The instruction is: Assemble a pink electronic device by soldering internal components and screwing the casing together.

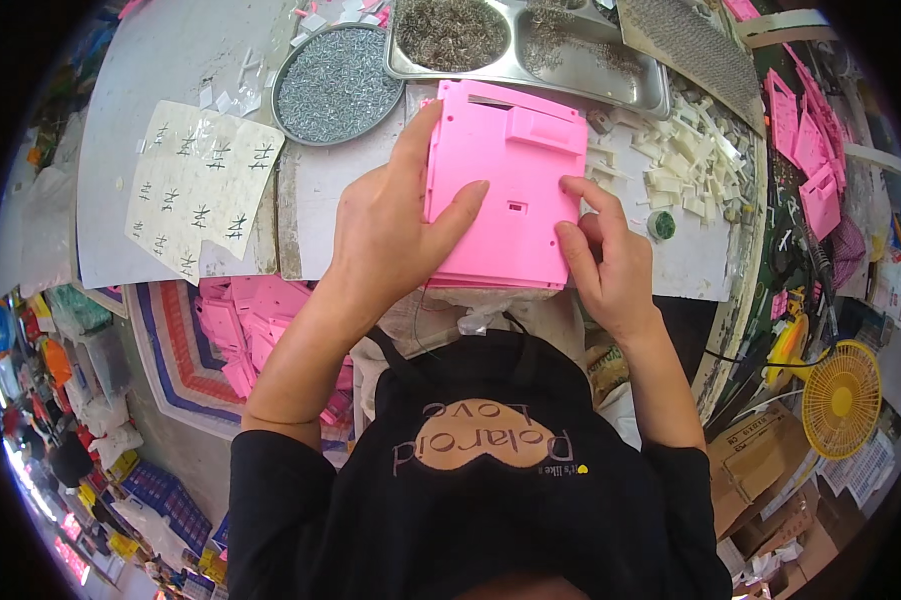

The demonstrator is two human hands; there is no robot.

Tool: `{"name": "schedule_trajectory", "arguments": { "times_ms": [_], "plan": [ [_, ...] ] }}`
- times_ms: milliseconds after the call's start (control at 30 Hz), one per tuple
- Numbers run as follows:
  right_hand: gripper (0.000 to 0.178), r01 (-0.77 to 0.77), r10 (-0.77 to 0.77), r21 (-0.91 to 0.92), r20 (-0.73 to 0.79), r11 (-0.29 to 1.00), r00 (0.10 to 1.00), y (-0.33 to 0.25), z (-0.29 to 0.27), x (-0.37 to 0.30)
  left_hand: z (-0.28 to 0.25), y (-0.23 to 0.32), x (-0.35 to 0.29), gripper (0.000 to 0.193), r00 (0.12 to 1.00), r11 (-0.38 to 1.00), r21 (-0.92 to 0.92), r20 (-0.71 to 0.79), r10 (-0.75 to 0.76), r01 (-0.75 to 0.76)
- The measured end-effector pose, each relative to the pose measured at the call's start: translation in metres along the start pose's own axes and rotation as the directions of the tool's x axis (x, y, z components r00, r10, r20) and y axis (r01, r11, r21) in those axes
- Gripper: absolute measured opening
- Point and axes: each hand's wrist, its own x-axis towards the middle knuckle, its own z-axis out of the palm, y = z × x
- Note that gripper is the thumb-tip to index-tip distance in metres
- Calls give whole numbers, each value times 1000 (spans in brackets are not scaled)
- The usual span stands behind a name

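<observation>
A pink plastic casing (506,235), squarish, with a raised bar near its far edge and a small slot in the middle, lies between my hands at the near edge of the table. More pink edges show under it, so it may be a stack or a two-part case. My left hand (396,215) grips its left side, thumb on the top face and fingers along the edge. My right hand (611,260) is closed on the right edge, thumb and forefinger touching it, the other fingers curled. What lies beneath the casing is hidden.
Beyond stand a round tray of screws (338,85) and a metal compartment tray (591,92) of small springs. White plastic parts (696,160) and a small green round item (661,225) lie right. A marked sheet (186,180) lies left. Pink parts (256,330) fill a striped bag below.
</observation>
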Motion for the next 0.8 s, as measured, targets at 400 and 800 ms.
{"name": "schedule_trajectory", "arguments": {
  "times_ms": [400,800],
  "plan": [
    [40,270,-278,-309,19,912,960,1,7,-3,-1,5,-32,59,994,998,-4,-95,-58,58],
    [51,330,-174,-477,343,814,923,-17,-21,15,-26,-27,-16,43,970,935,-277,162,-184,223]
  ]
}}
